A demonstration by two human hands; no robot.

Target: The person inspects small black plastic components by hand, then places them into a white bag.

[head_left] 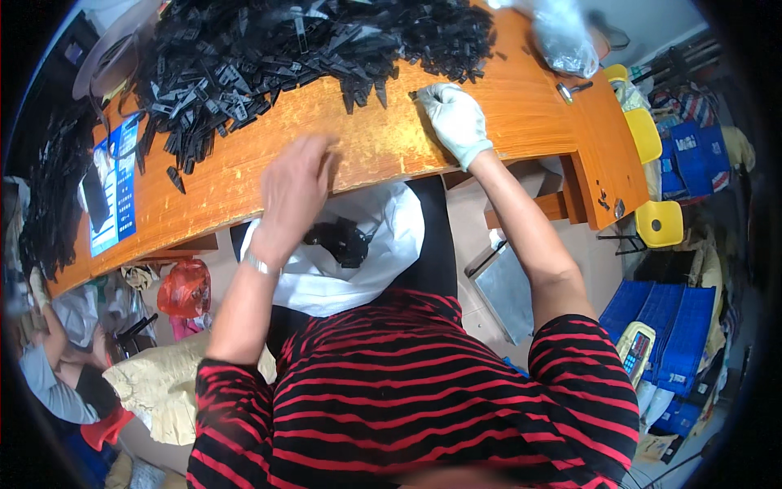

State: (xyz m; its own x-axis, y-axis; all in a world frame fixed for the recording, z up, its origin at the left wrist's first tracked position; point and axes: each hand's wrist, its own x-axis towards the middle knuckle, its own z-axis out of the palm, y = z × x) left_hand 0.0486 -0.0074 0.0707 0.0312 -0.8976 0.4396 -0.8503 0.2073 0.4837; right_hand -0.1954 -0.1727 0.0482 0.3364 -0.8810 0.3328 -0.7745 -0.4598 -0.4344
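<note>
A large heap of small, tapered black plastic pieces (pixel 285 61) covers the far side of the wooden table. Gloved in white, my right hand (pixel 456 121) rests on the tabletop just in front of the heap. Its fingers are curled, and the dark end of a black plastic piece shows at the fingertips. My left hand (pixel 295 186), bare and blurred by motion, hovers over the table's near edge; whether it holds anything is unclear. Below it, a white sack (pixel 399 236) lies open on my lap, with several black pieces (pixel 346 242) inside.
A blue-and-white printed sheet (pixel 116 191) and a dark phone-like object (pixel 95 200) lie at the table's left. Clear plastic bag (pixel 566 49) stands far right. Yellow chairs (pixel 658 224) and blue folded stacks (pixel 664 326) are to the right. Another person's arm (pixel 53 334) reaches in at left.
</note>
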